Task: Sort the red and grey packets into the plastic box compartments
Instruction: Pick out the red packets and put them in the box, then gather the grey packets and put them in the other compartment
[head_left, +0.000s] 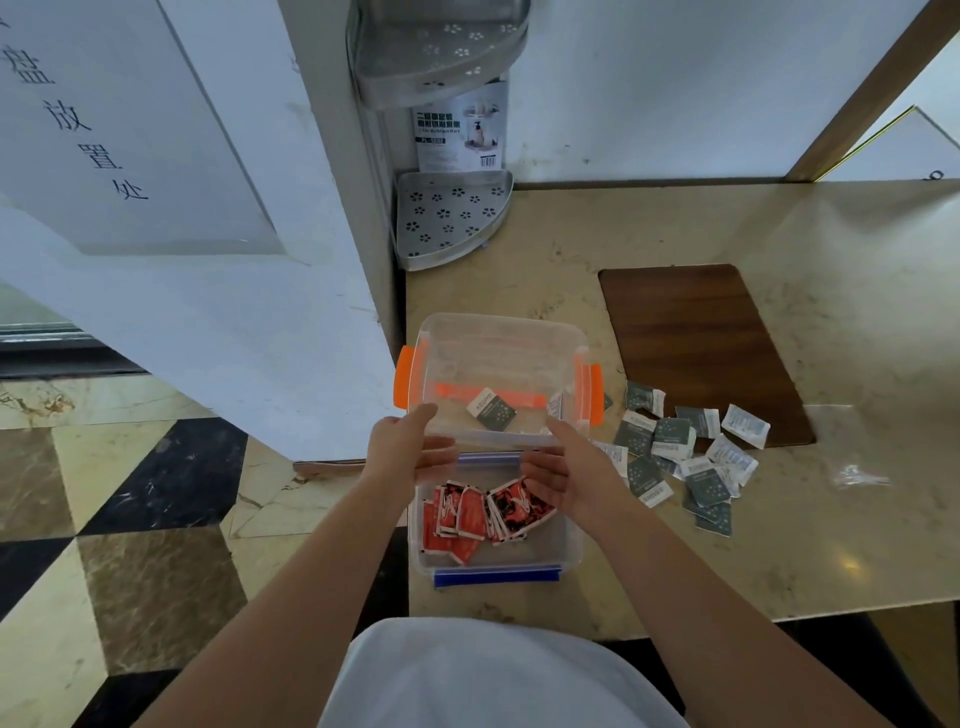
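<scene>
Two clear plastic boxes stand on the marble counter. The far box (498, 332) has orange latches and holds one grey packet (492, 409). The near box (566, 551) has blue latches and holds several red packets (470, 517). My left hand (402, 441) grips the near-left rim of the orange-latched box. On the near-right rim rests my right hand (563, 467), fingers curled around the edge above the red packets. A loose pile of grey packets (670, 441) lies on the counter right of the boxes.
A dark wooden board (696, 338) lies behind the grey pile. A metal corner rack (447, 218) stands against the wall at the back left. The counter edge drops to a tiled floor (130, 519) just left of the boxes. A clear wrapper (857, 475) lies far right.
</scene>
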